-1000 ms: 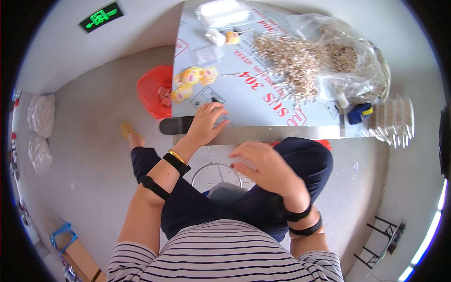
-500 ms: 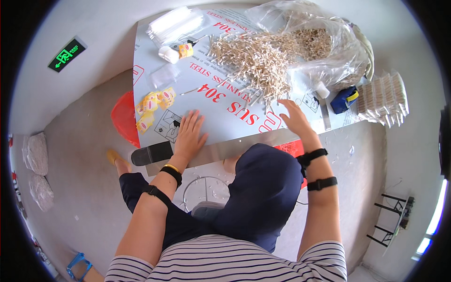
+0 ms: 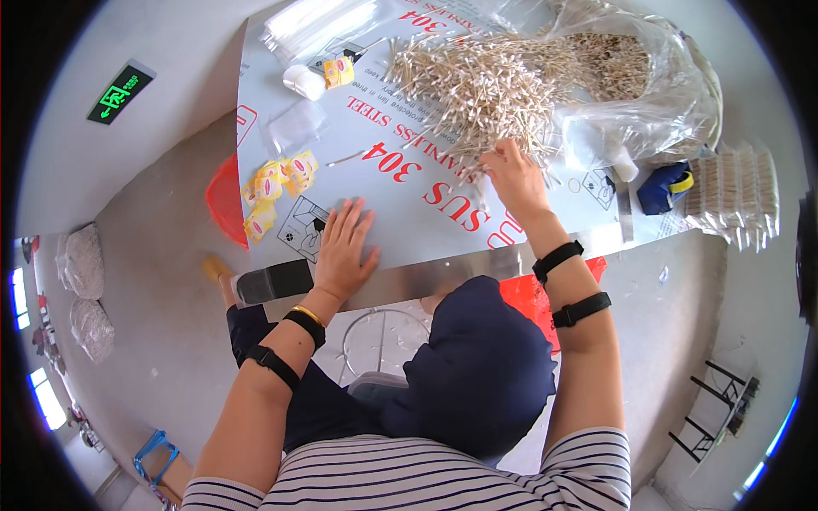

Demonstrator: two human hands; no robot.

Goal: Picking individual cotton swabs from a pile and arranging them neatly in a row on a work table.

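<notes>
A large loose heap of cotton swabs (image 3: 473,89) covers the far middle of the film-covered metal table (image 3: 375,226). My right hand (image 3: 518,180) is at the heap's near edge, its fingers curled in and pinched on a few swabs; the fingertips are partly hidden. Flat on the table near its front edge lies my left hand (image 3: 343,247), fingers spread, holding nothing. Small yellow-and-white labels (image 3: 271,183) lie in a loose group beyond it to the left. A single swab (image 3: 345,159) rests apart from the heap.
Clear plastic sleeves (image 3: 311,30), a white roll (image 3: 304,83) and a flat clear bag (image 3: 296,126) occupy the far left. At right are a big clear bag of swabs (image 3: 609,64), a blue tape dispenser (image 3: 665,189) and packed swab bundles (image 3: 733,196). A black pad (image 3: 277,281) sits on the front-left edge.
My right hand has moved forward and slightly left into the heap's near edge, and its fingers have closed. My left hand stays flat in place. The view has shifted slightly.
</notes>
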